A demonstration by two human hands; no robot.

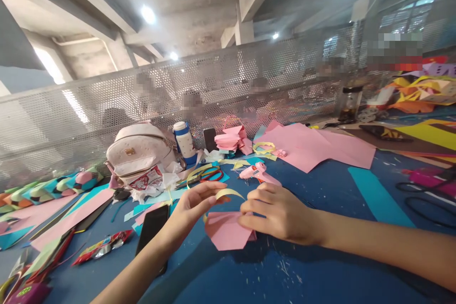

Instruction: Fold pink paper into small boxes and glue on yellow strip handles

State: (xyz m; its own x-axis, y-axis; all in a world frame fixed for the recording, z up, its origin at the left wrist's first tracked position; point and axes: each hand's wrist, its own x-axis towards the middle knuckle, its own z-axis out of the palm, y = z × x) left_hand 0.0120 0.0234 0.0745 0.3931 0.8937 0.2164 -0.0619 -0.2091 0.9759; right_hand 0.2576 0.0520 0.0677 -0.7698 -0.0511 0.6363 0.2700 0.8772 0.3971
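A thin yellow paper strip (230, 192) arches between my two hands above a folded pink paper piece (228, 233). My left hand (197, 202) pinches the strip's left end between thumb and fingers. Curled over the right side of the pink piece, my right hand (272, 213) has its fingers closed on the piece and by the strip's right end. Just beyond my hands lies a pink glue gun (258, 172). Scissors with red and black handles (212, 174) rest behind my left hand.
A white backpack (140, 152), a bottle (185, 145) and pink sheets (309, 145) stand or lie along the perforated barrier (221, 85). A black phone (153, 232) is beneath my left forearm. A snack wrapper (102, 247) and scissors lie left; a blue strip (379, 197) and cables lie right.
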